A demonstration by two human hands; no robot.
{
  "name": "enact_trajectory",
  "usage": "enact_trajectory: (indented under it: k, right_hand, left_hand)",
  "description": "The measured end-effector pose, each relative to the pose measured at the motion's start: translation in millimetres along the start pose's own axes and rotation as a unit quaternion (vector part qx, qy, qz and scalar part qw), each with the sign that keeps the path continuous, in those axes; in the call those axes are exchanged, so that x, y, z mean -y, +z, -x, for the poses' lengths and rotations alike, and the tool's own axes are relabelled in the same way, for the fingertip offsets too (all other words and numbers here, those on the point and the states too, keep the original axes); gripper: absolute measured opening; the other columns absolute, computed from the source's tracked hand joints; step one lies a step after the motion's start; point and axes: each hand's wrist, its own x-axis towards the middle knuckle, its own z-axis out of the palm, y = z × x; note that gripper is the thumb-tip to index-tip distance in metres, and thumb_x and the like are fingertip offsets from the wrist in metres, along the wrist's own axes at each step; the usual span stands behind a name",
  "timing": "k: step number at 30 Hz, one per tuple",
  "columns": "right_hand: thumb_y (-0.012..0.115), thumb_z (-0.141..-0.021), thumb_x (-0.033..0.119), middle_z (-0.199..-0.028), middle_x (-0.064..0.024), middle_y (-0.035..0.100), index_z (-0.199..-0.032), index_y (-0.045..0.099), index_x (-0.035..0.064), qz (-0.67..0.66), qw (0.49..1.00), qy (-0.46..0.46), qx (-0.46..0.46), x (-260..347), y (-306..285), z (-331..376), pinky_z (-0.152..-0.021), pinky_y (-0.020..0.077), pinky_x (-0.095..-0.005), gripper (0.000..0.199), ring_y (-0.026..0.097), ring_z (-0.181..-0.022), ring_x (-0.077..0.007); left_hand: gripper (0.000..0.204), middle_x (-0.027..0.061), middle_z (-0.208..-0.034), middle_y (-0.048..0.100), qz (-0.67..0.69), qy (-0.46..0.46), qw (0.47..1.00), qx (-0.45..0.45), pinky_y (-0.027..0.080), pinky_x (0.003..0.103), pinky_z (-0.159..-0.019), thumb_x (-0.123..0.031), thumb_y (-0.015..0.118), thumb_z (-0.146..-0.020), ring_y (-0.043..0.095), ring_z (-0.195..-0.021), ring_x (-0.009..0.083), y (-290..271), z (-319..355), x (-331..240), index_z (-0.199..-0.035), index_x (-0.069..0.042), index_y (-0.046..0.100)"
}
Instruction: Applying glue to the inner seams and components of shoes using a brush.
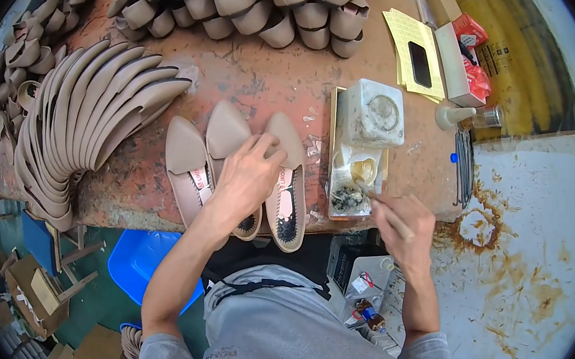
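Three beige pointed slip-on shoes lie side by side at the table's front edge: a left shoe (182, 147), a middle shoe (227, 130) and a right shoe (285, 134). My left hand (249, 175) lies across the middle shoe, hiding much of it. Its curled fingers rest at the upper of the right shoe, closed against it. In my right hand (405, 227) is a brush (395, 217) with a pale wooden handle, gripped between thumb and fingers. The brush end points at a glue-crusted tray (350, 199), where dark clumps lie; its bristles cannot be made out.
A white plastic container (373, 115) stands at the tray's far end. Curved stacks of beige shoe parts (86, 123) lie left, piled shoes (264, 2) behind. A phone (419, 64) on yellow paper, a box (459, 64) and a nozzle bottle (466, 118) are at right.
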Motion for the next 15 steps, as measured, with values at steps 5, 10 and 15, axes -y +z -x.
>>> enact_trajectory:
  k: [5, 10, 15]
  right_hand:
    - [0.084, -0.086, 0.001, -0.091, -0.0077, 0.080, -0.088, 0.081, 0.0022, -0.008, 1.000, -0.003, -0.001, 2.2, -4.9, -8.6, -0.061, 0.0544, -0.0381, 0.004, 0.067, -0.066, -0.0252]
    - [0.084, -0.086, 0.001, -0.086, -0.0078, 0.077, -0.089, 0.081, 0.0020, 0.019, 0.999, 0.030, 0.001, 11.3, -16.8, -12.2, -0.061, 0.0561, -0.0385, 0.004, 0.067, -0.066, -0.0259]
    - [0.082, -0.087, 0.002, -0.085, -0.0080, 0.076, -0.091, 0.080, 0.0011, 0.044, 0.998, 0.048, -0.011, 19.2, -21.9, -17.5, -0.061, 0.0567, -0.0398, 0.004, 0.068, -0.067, -0.0267]
  left_hand:
    - [0.019, 0.0107, -0.117, 0.068, 0.055, -0.006, 0.998, -0.042, 0.060, 0.047, -0.092, -0.006, 0.081, -0.089, 0.071, -0.107, 0.0333, -0.2, -0.5, 0.7, -0.108, -0.005, 0.079]
    - [0.019, 0.0098, -0.109, 0.071, 0.044, 0.021, 0.997, -0.062, 0.060, 0.046, -0.092, -0.005, 0.081, -0.088, 0.071, -0.106, 0.0320, 4.0, -4.1, 1.7, -0.107, -0.005, 0.081]
    - [0.019, 0.0090, -0.103, 0.073, 0.033, 0.023, 0.998, -0.049, 0.060, 0.045, -0.092, -0.004, 0.079, -0.088, 0.070, -0.108, 0.0314, 7.2, -1.6, 2.0, -0.106, -0.005, 0.082]
